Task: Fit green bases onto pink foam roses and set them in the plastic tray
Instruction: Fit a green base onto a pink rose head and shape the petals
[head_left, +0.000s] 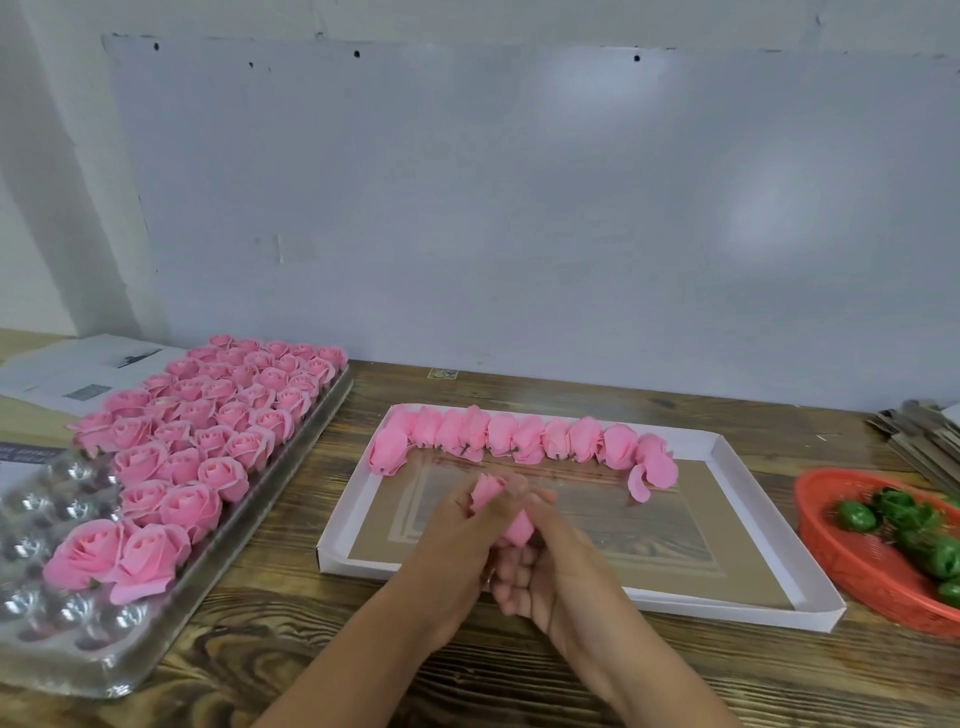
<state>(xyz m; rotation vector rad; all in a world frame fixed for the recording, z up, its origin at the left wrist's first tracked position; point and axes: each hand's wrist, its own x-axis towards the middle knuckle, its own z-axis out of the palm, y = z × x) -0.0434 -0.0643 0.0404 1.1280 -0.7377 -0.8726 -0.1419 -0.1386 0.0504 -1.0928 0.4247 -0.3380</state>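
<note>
Hands (511, 540), rose-filled tray (291, 470), basket (852, 566) of bases (914, 525)

head view: worn on your head | faces forward and down at the wooden table (519, 675) | close, edges probably wide-angle-bent

a dark-grained wooden table (519, 670) stands against a pale grey wall (467, 208) with soft light patches.
</note>
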